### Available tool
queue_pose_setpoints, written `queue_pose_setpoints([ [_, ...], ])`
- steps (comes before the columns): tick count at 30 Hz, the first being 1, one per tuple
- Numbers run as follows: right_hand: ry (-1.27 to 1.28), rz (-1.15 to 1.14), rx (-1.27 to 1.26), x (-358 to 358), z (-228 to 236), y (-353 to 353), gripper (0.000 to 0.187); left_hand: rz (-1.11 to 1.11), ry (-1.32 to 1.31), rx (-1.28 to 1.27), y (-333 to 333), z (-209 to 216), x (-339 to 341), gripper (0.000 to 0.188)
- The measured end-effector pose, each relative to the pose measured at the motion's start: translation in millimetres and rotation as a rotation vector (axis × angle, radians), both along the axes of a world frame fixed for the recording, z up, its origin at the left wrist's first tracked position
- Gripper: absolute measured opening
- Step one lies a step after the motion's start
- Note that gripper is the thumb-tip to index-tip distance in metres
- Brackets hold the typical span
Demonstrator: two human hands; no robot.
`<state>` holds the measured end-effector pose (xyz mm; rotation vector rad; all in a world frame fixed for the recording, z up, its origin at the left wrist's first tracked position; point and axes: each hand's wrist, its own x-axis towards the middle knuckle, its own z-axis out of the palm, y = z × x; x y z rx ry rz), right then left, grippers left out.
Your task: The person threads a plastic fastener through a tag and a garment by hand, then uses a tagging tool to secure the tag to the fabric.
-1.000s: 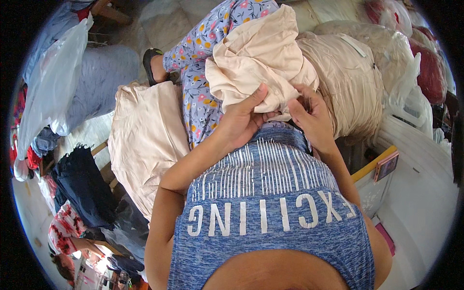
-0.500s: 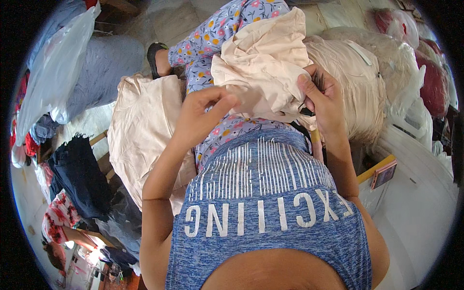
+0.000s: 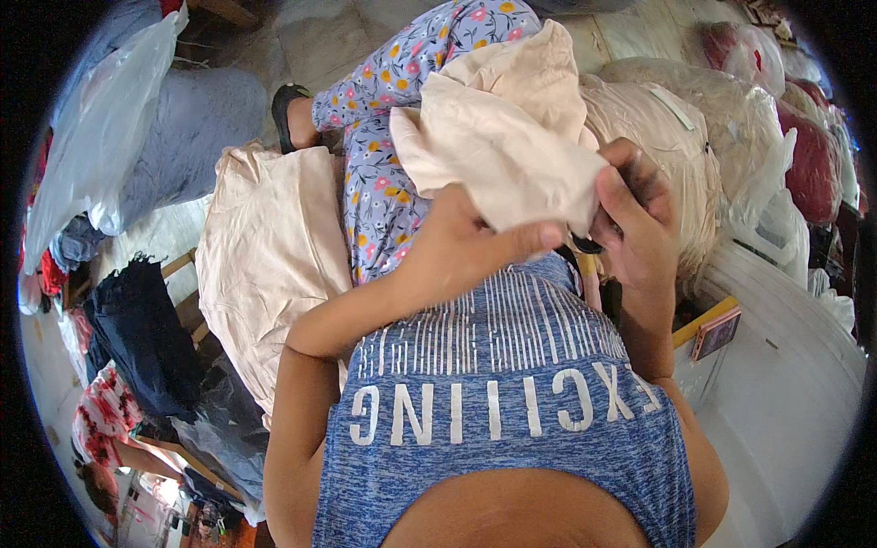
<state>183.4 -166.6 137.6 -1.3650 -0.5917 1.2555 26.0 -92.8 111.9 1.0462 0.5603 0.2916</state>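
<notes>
A crumpled cream cloth garment (image 3: 512, 119) lies over my lap, on my flowered trousers (image 3: 384, 196). My right hand (image 3: 637, 215) pinches its right edge between thumb and fingers. A small black object (image 3: 586, 245) shows under that hand, partly hidden; its kind I cannot make out. Just below the garment's near edge is my left hand (image 3: 475, 239), slightly blurred. Its thumb stretches to the right, apart from the bent fingers, and nothing shows in its grasp. To the left of my legs rests a pile of similar cream cloth (image 3: 269, 247).
At the right stand a wrapped cream bundle (image 3: 653, 151) and clear bags of fabric (image 3: 808, 155). A white tub (image 3: 786, 384) sits nearer, with a phone-like object (image 3: 716, 333) by its rim. Dark cloth (image 3: 142, 333) hangs at the left. Another person's red-and-white sleeve (image 3: 108, 416) shows lower left.
My left hand has moved right and nearer to me, its thumb now spread. My right hand has shifted slightly right, drawing the garment's edge out smoother.
</notes>
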Motion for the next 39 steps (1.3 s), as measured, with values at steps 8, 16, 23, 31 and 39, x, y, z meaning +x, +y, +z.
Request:
queue_pose_setpoints([
  [8,-0.135,0.016,-0.074,11.0,-40.1,22.6,0.014,0.126,-0.105,-0.532,1.8,-56.7,22.2,0.028],
  [16,-0.271,-0.014,-0.326,16.3,-112.8,19.6,0.014,0.211,0.255,-0.219,2.7,-122.7,28.8,0.033],
  [23,-0.244,-0.035,-0.229,13.3,-102.1,30.6,0.011,0.089,0.068,-0.136,15.3,-115.3,33.9,0.026],
  [31,-0.189,0.112,-0.268,24.9,-103.9,13.0,0.017,0.248,0.115,-0.040,2.8,-100.2,40.2,0.040],
  [39,-0.396,0.075,-0.053,39.4,-110.2,-12.6,0.013,-0.013,0.275,0.295,10.1,-108.7,67.0,0.040],
])
